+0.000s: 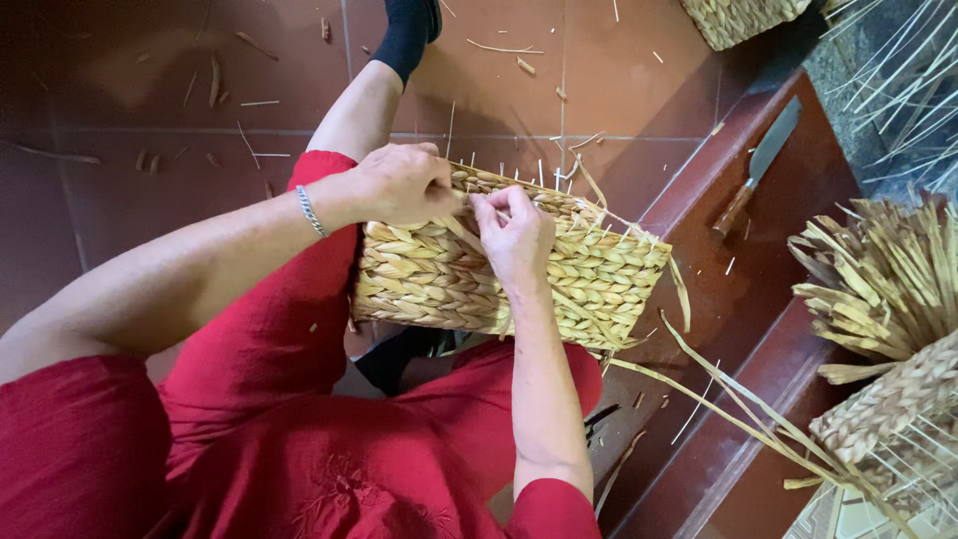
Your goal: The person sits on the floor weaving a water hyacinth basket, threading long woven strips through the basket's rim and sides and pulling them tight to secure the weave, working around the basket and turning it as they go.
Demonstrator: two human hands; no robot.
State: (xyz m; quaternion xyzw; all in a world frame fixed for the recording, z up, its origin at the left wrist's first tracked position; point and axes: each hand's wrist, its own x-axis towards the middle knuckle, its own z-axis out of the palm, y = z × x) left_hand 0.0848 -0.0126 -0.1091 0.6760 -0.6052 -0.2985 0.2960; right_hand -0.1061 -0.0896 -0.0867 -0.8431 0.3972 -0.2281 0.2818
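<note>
Two hands work one woven basket [589, 279], a rectangular piece plaited from pale straw-coloured fibre, propped on the person's red-clad lap with its unfinished rim turned up and away, so the rim faces the fingers. Left hand [399, 185] clamps the near-left top corner of the basket, fingers curled over the rim, apparently to steady it. Right hand [516, 238] sits just beside it on the rim, fingers pinched narrow on a fibre strand at the edge; thumb and forefinger closed, the exact strand too small to tell. Thin upright stakes [555, 172] poke out of the rim beyond the fingers. Loose strands [738, 399] trail from the basket's right end down over the step. A silver bracelet [310, 211] rings the left wrist.

Outward: the person sits on a dark red step [768, 215], legs out over the red tiled floor [130, 150], one foot in a black sock [404, 35] toward the top edge. A knife [755, 168] with a wooden handle lies on the step near its upper right, well apart from both hands, blade pointing to the top corner. Fibre bundle [878, 279] stands at the right edge, cut ends fanned toward the person, within reach. Below it a second half-woven basket [888, 419] with bare stakes sits in the lower right corner. Another woven piece [743, 18] shows at the top edge. Scraps litter the floor. No packages, labels or signs visible.
</note>
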